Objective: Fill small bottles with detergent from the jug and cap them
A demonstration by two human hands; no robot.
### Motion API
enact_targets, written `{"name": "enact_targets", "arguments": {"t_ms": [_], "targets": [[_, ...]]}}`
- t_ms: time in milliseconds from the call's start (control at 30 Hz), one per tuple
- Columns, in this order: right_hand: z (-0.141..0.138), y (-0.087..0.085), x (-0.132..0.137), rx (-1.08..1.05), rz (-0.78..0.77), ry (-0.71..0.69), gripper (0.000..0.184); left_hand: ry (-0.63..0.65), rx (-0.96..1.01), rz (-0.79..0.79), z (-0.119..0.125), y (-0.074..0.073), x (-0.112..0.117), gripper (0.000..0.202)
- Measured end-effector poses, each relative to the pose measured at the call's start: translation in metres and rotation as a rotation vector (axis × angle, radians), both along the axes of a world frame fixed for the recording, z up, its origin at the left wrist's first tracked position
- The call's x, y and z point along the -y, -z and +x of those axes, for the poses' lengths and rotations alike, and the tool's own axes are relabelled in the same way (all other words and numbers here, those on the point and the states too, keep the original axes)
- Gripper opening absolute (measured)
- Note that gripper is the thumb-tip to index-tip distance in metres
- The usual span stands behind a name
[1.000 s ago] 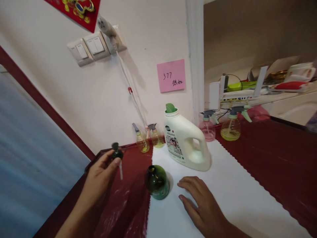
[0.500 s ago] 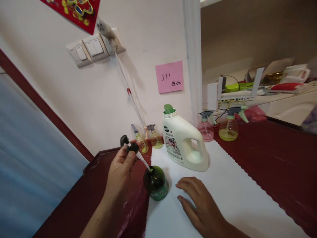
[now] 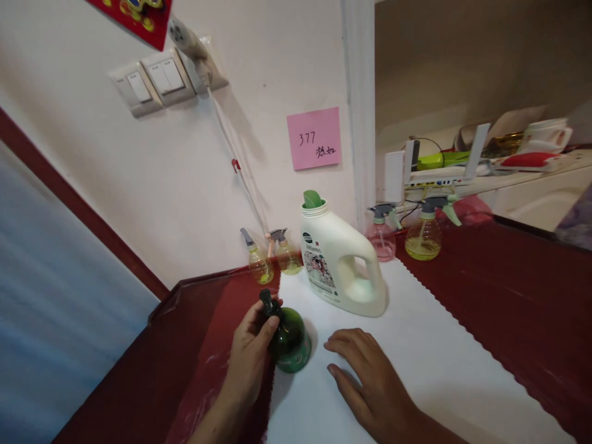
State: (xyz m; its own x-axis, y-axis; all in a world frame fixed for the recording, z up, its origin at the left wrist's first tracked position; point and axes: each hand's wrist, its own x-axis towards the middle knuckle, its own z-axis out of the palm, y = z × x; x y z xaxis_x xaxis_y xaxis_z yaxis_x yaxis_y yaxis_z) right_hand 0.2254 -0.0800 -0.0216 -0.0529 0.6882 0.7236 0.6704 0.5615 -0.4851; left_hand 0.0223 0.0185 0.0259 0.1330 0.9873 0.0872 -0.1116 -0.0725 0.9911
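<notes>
My left hand (image 3: 250, 345) grips the black pump head (image 3: 269, 303) between thumb and fingers, at the mouth of a dark green bottle (image 3: 292, 342). The pump's white tube is out of sight now; whether the collar is threaded on, I cannot tell. The bottle stands upright on a white sheet. To its right, my right hand (image 3: 370, 382) rests over the sheet with fingers spread and slightly curled, holding nothing and apart from the bottle. Behind both hands stands a large pale green jug (image 3: 340, 262) with a hollow handle, its neck uncapped and a green spout showing.
Two spray bottles with yellow liquid, one of them a small sprayer (image 3: 260, 265), stand against the wall. A pink spray bottle (image 3: 383, 237) and a clear one (image 3: 424, 237) are right of the jug. A white router (image 3: 437, 176) sits behind them. The white sheet (image 3: 444, 351) covers part of the dark red table (image 3: 499, 290).
My left hand has lowered the pump down and to the right, its tube sinking into the green bottle until the head meets the neck. My right hand has hardly moved.
</notes>
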Motion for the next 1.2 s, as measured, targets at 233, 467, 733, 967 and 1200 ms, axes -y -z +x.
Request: {"name": "enact_targets", "arguments": {"t_ms": [233, 467, 733, 967, 1200], "targets": [[-0.001, -0.003, -0.001, -0.025, -0.016, 0.002, 0.031, -0.018, -0.036, 0.016, 0.005, -0.004, 0.003, 0.039], [-0.009, -0.053, -0.031, -0.068, -0.095, -0.099, 0.033, 0.017, -0.069, 0.080, 0.007, -0.003, 0.007, 0.043], [-0.024, -0.078, -0.075, -0.107, -0.343, -0.327, 0.036, 0.033, -0.172, 0.193, 0.006, 0.009, 0.005, 0.037], [-0.024, -0.074, -0.086, -0.096, -0.422, -0.436, 0.023, 0.042, -0.119, 0.181, 0.009, 0.012, 0.011, 0.042], [-0.032, -0.058, -0.089, -0.199, -0.421, -0.303, 0.019, 0.056, -0.003, 0.161, 0.014, 0.020, 0.014, 0.059]]}}
